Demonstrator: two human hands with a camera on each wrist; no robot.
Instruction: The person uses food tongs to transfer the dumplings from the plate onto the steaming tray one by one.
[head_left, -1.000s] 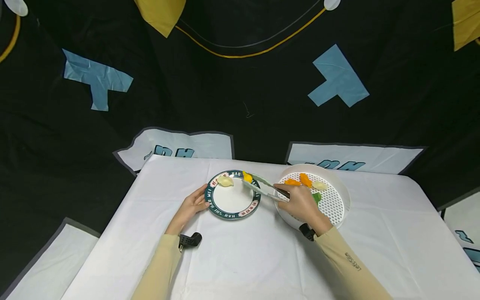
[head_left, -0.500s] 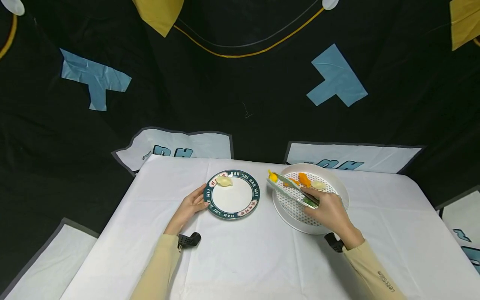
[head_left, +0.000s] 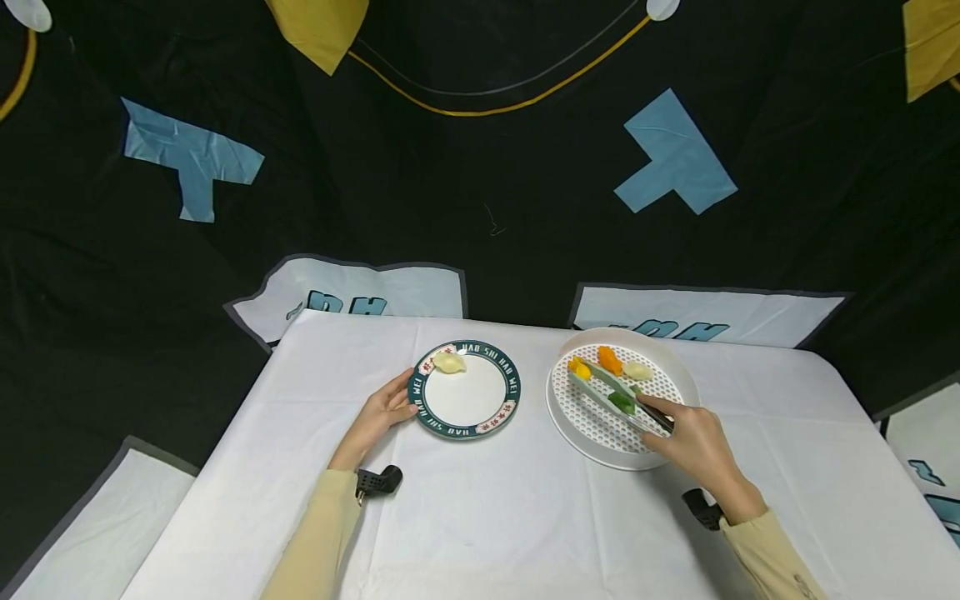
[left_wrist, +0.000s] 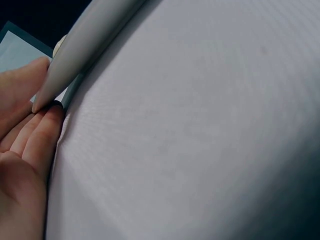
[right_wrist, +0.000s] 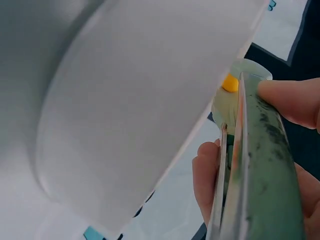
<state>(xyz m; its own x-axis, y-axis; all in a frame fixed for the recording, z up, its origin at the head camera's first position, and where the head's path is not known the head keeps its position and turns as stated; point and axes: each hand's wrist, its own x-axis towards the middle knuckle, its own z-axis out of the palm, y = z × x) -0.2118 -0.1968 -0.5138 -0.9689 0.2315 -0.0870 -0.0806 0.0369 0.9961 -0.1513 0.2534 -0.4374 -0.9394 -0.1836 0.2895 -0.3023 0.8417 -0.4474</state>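
Note:
My left hand (head_left: 378,425) pinches the left rim of a white plate (head_left: 465,404) with a dark green lettered border, thumb above and fingers below. On the plate lies a pale dumpling-shaped piece (head_left: 449,362). My right hand (head_left: 697,442) grips pale green tongs (right_wrist: 270,160) over a white round basket (head_left: 558,421) with a perforated bottom. A yellow dumpling-like piece (head_left: 581,369) sits at the tong tips; whether they clasp it or it rests on the bottom, I cannot tell. A green piece (head_left: 622,402) shows between the tong arms, partly covered.
Inside the basket are also an orange piece (head_left: 610,360) and a pale piece (head_left: 637,371) near the far side. A white cloth (head_left: 480,517) covers the table. Behind it hangs a black backdrop (head_left: 480,200) with blue and yellow shapes.
The right hand has drawn the tongs from above the plate rightward to the basket, and the yellow piece came along at their tips. The left hand and plate have stayed put.

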